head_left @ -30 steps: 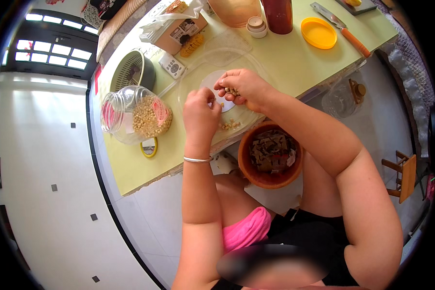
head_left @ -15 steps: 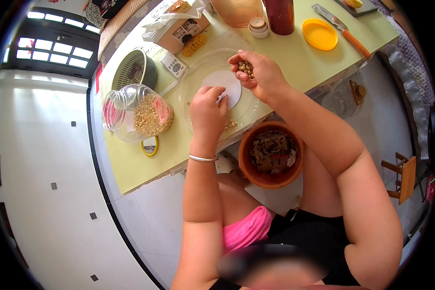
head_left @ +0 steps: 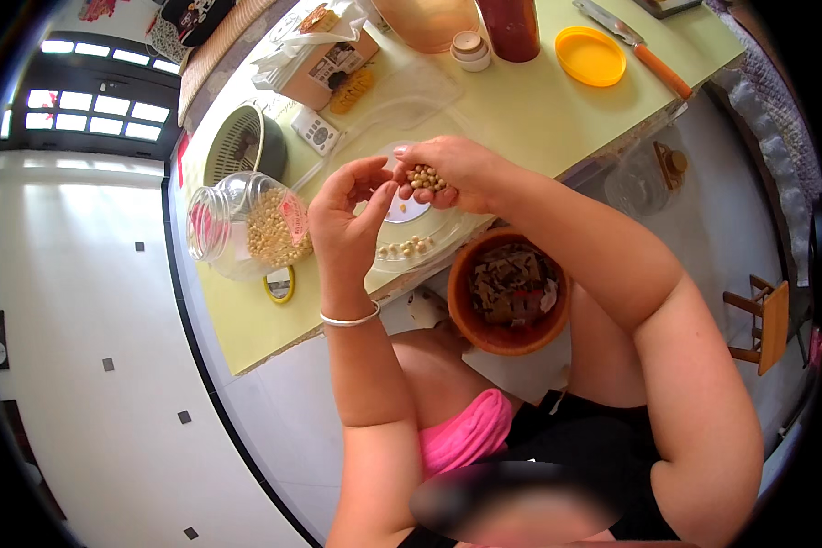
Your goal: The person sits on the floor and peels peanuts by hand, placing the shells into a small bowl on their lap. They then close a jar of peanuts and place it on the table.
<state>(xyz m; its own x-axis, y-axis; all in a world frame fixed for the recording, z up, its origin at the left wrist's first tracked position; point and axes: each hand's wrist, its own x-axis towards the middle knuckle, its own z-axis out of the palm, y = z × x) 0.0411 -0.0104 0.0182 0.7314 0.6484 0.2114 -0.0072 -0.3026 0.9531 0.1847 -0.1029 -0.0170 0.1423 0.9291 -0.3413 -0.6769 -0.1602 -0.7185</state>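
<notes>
The right hand (head_left: 457, 173) was curled around a small handful of pale dried beans (head_left: 426, 179), seemingly soybeans, which showed between its fingers. The left hand (head_left: 342, 205) stood close by, thumb and fingers apart; whether a bean lay within the curled fingers, I could not tell.

Half a second earlier the right hand had been off to the far right, and the left fingers had pointed down over the white disc (head_left: 416, 212). Now the handful was over the disc, beside the left thumb, so beans could pass between the hands with hardly any reach. A single bean (head_left: 403, 208) lay on the disc, and a short row of beans (head_left: 406, 247) on the near side of the clear plastic tray (head_left: 452, 231).

The tray sat close to the near edge of the pale green table (head_left: 539, 128), with a brown pot (head_left: 511, 338) of dark scraps just below. A clear jar (head_left: 279, 228) on its side crowded the left hand; to the right, tabletop stretched toward the yellow lid (head_left: 590, 56) and the orange-handled knife (head_left: 662, 70).
</notes>
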